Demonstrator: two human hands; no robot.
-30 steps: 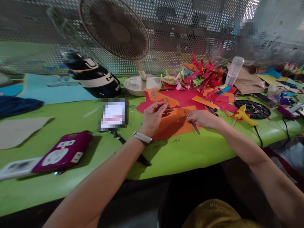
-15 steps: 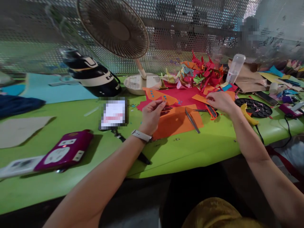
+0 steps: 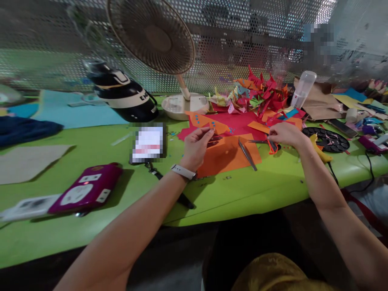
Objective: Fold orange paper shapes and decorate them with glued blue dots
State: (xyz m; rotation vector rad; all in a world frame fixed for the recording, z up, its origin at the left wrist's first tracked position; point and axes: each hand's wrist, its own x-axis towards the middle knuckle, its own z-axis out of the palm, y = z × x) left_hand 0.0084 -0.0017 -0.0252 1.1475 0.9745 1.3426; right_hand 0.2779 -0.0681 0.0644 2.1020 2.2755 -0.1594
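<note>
My left hand (image 3: 196,147), with a light watch band at the wrist, pinches the lower edge of an orange paper piece with blue dots (image 3: 202,120). Beneath it lies a flat orange sheet (image 3: 222,155), and tweezers (image 3: 247,155) rest across the sheet's right part. My right hand (image 3: 286,134) has its fingers bent down and drawn together on the handle of orange-handled scissors (image 3: 275,148). The scissors' blades point left, over the orange sheet. Just behind the right fingertips is an orange paper strip (image 3: 257,127). Red paper (image 3: 239,121) lies behind both hands.
A pile of folded paper pieces (image 3: 260,95) stands at the back. A fan (image 3: 184,106) and a black bottle (image 3: 127,99) are behind my left hand. To the left are a badge holder (image 3: 148,143) and a purple device (image 3: 86,190). Beyond my right hand lies a black round tray (image 3: 332,140).
My right hand has moved from the orange strip slightly down and right onto the scissors' handle. My left hand stays pinched at the dotted paper. The view has shifted slightly.
</note>
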